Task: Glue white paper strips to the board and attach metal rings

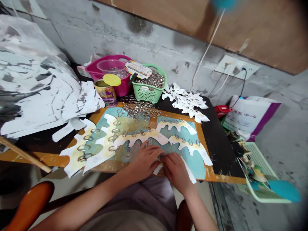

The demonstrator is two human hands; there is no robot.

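Lower centre: left hand (146,159) and right hand (175,167) seemingly pinch a silvery metal ring (159,158); best keep the white curved strip (191,174) flat.

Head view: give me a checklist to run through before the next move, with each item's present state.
1. Both hands in view: ok; the left hand and right hand are close together.
2. Metal ring firmly held: cannot tell; the metal ring shows between the hands, partly hidden by fingers.
3. White piece fully visible: not ok; the hands cover part of the white piece beneath them.
4. Loose rings available: ok; a ring heap lies before the green basket.
5. Can closed: not ok; the can shows its opening.
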